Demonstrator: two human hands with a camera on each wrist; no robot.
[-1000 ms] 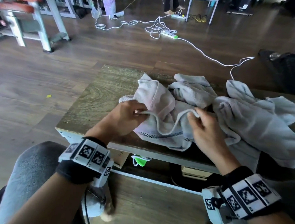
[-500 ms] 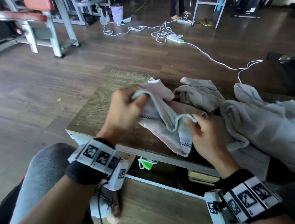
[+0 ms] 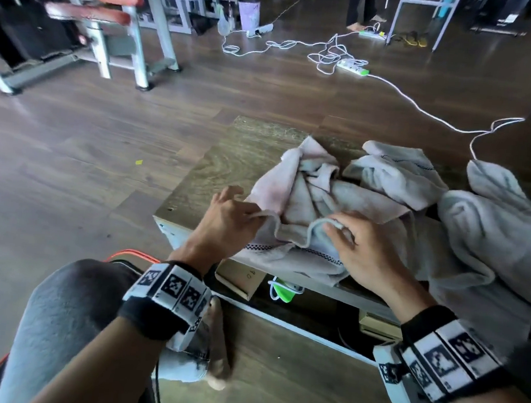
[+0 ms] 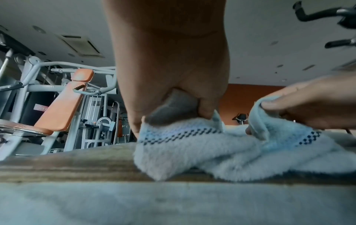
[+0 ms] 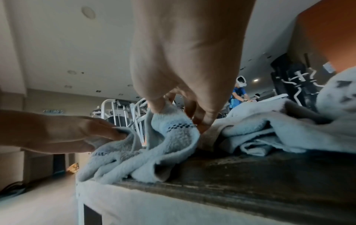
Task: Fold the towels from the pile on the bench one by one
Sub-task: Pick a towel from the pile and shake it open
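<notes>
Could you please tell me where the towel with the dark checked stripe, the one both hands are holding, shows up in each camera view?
Head: towel at centre, on the bench's near edge.
Left wrist: towel at centre right, below the left hand.
Right wrist: towel at lower centre, under the right hand.
Shared landmark: its checked stripe.

Both hands are on the crumpled towel [image 3: 304, 210] at the bench [image 3: 228, 166] edge: left hand [image 3: 227, 220] pinches its hem, right hand [image 3: 365, 250] grips a fold just beside it. More towels [image 3: 477, 237] are piled off to the right of the right hand.
</notes>
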